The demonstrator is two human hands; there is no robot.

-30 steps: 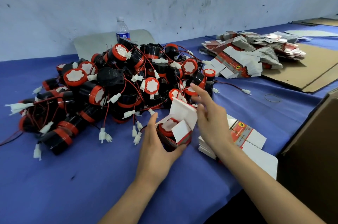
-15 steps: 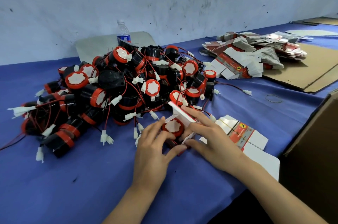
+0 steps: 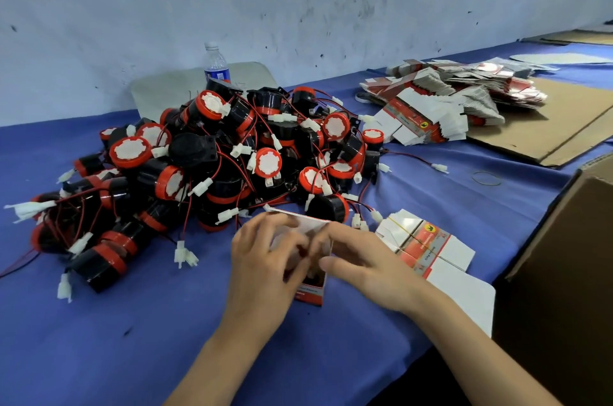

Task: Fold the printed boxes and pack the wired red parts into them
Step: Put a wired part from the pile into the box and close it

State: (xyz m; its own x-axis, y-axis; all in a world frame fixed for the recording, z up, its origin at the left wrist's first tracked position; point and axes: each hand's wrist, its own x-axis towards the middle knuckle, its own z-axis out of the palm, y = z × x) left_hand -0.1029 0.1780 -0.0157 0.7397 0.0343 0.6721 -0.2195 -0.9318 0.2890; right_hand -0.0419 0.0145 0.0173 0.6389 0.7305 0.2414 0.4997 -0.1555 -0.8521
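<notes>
Our left hand (image 3: pixel 265 259) grips the printed box (image 3: pixel 311 294) upright on the desk (image 3: pixel 132 322) so our right hand (image 3: pixel 368 268), pinching its top flap (image 3: pixel 298 218), can tuck it shut.

The printed box (image 3: pixel 310 293) stands upright, top flap seemingly half-closed, just before heaped wired red parts (image 3: pixel 232 157)

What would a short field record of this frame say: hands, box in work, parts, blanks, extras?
left hand: grips the printed box; blurred
right hand: pinches the box's top flap
box state: upright on the blue tablecloth, white flap raised
parts: pile of wired red parts behind the hands
blanks: banded stack of flat boxes right of the hands; loose heap of flat boxes far right
extras: water bottle, cardboard carton
</notes>
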